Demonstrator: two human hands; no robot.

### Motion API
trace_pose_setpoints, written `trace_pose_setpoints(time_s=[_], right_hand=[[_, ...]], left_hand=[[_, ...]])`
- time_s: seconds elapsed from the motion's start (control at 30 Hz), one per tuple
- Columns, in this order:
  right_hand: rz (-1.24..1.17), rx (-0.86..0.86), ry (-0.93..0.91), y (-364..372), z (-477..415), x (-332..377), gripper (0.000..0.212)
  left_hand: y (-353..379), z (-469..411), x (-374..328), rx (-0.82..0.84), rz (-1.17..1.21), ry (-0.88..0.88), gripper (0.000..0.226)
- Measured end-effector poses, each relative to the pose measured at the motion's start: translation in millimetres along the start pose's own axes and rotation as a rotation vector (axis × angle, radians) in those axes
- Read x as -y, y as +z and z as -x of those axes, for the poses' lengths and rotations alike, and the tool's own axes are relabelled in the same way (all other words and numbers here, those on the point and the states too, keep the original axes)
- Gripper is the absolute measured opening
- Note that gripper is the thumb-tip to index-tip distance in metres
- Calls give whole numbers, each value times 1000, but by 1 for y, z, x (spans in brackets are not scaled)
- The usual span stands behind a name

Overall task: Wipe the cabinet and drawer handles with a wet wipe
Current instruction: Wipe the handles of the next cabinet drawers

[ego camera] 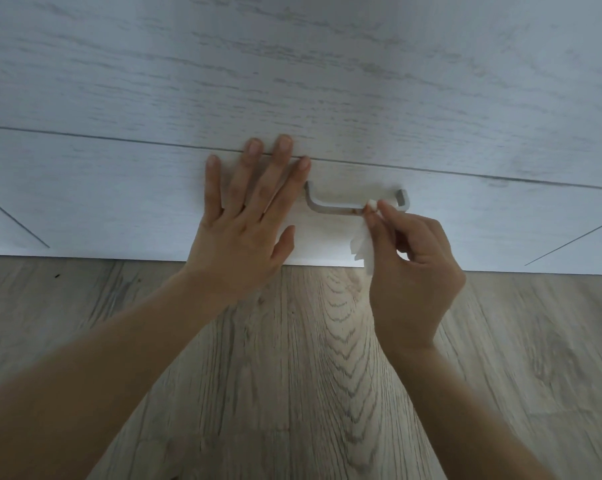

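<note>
Left hand (244,216) flat, fingers spread, pressing drawer front (119,202) at 9 o'clock of handle (334,206). Right hand (410,268) pinches wet wipe (361,245) against handle bar near its 3 o'clock end, covering that part. Wood floor (292,358) at 6 o'clock.

1 view, a head-worn wide-angle camera. It faces forward and steeply down at a low white cabinet face (327,81) where it meets the wood floor (327,375). Close range: cabinet face fills the upper half of frame, floor the lower half. Handle (330,206) sits just right of frame centre, a little above mid-height. Both forearms enter from the bottom corners and converge. Left grip (240,233) and right grip (413,271) land mid-frame, at arm's reach from the lens. Seam (85,136) above the handle runs edge to edge, dropping toward the right, so the view is slightly tilted.
</note>
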State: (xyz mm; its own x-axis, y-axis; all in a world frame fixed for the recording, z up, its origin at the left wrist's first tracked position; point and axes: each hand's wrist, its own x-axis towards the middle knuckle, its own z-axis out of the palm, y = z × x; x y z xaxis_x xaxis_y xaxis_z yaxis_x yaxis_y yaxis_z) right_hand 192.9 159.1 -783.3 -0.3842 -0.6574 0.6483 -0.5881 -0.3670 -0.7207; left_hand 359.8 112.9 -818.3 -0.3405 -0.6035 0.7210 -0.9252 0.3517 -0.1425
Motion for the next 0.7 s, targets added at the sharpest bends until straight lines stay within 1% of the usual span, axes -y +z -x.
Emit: trace_pose_setpoints(time_s=[0.07, 0.13, 0.2, 0.33, 0.47, 0.6, 0.7], right_hand=[[-4, -21, -1, 4, 2, 0, 5], [-9, -4, -9, 5, 3, 1, 3], [-2, 19, -21, -1, 2, -2, 5], [-12, -14, 25, -7, -1, -6, 8], [-12, 66, -52, 2, 2, -1, 5], [0, 1, -43, 5, 3, 0, 6], [1, 31, -64, 8, 7, 2, 6]], left_hand=[[-1, 0, 0, 4, 1, 1, 79], [-2, 0, 0, 9, 0, 2, 80], [-2, 0, 0, 6, -4, 2, 80], [-3, 0, -1, 3, 2, 1, 79], [-3, 0, -1, 4, 1, 2, 79], [-3, 0, 0, 8, 3, 8, 79], [-3, 1, 1, 17, 3, 11, 79]])
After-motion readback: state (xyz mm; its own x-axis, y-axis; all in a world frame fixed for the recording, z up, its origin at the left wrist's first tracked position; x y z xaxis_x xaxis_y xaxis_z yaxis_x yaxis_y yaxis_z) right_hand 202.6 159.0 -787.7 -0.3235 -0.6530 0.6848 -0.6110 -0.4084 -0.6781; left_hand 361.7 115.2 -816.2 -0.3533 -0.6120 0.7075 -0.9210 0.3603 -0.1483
